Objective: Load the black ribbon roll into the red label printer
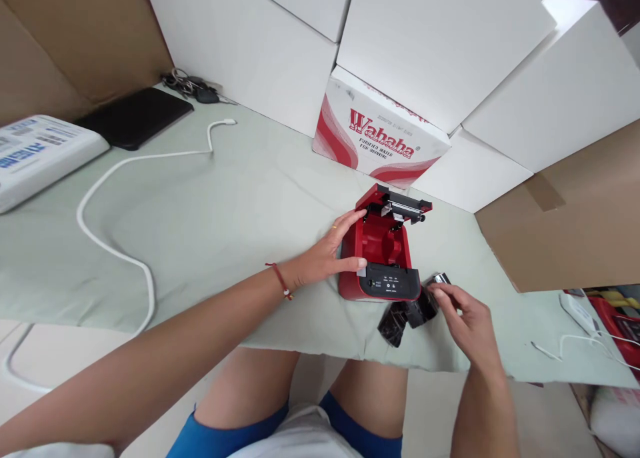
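Note:
A small red and black printer (354,281) stands on the cloth-covered table with its lid (400,205) raised, so its hollow red inside shows. My left hand (336,248) spans the printer's left side, thumb at the front panel and fingers along the rear edge, gripping it. Beside the printer's front right corner, my right hand (463,315) pinches a glossy black film-like strip (424,308) between thumb and fingers. The strip is crumpled, and its lower end lies on the cloth in front of the printer. Its exact kind I cannot tell.
White boxes (280,51) and a Wahaha carton (380,135) line the back. Brown cardboard (575,205) stands right. At left lie a white cable (100,178), black tablet-like slab (140,118), keys (195,88) and white packet (45,151). Another white cable (565,338) lies right.

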Tool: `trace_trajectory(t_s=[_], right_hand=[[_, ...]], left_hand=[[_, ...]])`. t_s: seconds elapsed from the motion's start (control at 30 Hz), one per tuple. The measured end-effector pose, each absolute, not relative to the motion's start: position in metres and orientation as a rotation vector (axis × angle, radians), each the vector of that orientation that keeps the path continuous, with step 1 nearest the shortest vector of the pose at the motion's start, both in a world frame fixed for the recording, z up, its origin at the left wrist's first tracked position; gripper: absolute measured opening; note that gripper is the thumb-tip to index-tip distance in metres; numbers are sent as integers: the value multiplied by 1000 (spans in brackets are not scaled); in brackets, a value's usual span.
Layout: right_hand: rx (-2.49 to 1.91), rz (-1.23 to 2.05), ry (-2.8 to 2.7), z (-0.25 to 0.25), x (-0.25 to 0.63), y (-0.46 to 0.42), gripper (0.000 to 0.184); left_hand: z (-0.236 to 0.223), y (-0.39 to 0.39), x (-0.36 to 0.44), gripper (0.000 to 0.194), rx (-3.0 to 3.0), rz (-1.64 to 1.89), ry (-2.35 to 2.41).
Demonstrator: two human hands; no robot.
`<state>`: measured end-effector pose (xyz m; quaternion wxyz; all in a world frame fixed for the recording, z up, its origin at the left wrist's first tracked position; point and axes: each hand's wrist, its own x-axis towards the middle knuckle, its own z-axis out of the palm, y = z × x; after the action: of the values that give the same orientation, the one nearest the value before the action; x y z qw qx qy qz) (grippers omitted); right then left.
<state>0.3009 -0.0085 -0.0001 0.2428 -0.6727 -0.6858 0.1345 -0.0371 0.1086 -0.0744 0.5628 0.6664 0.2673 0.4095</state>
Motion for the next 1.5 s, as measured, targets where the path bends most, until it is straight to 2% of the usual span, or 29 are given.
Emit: trace_trajectory(t_s=[0.17, 0.3, 0.43, 0.57, 0.7, 0.87, 1.1, 1.17, 1.27, 1.37, 1.5], right_hand=[[-2057, 390, -2016, -20, 279, 29, 45], [-2075, 474, -2102, -17, 272, 34, 36], [-1944, 713, -2280, 15, 263, 21, 23], [-1572, 1015, -2457, 73, 262, 4, 23], [-1407, 790, -2425, 105, 252, 16, 31], [-1605, 580, -2415, 78, 207, 70, 33], [-1666, 524, -2670, 44, 171, 116, 39], [-1664, 532, -2703, 45, 169, 119, 36], [-1625, 614, -2738, 54, 169, 113, 27], [-1472, 585, -2536, 65, 175, 95, 24], [-1380, 84, -1989, 71, 187, 79, 26]], left_hand=[[-75, 109, -36, 108, 1556, 964, 621], [-76, 110, -35, 105, 1581, 965, 640], [-76, 109, -34, 105, 1579, 962, 649], [-76, 108, -35, 102, 1590, 995, 609], [-79, 105, -33, 100, 1656, 1001, 649], [-81, 100, -28, 80, 1768, 1103, 711], [-74, 92, -27, 67, 2087, 1417, 678], [-70, 85, -23, 65, 2256, 1524, 555], [-66, 73, -16, 49, 2459, 1553, 447], [-64, 63, -10, 38, 2552, 1609, 454], [-64, 58, -9, 36, 2596, 1719, 452]])
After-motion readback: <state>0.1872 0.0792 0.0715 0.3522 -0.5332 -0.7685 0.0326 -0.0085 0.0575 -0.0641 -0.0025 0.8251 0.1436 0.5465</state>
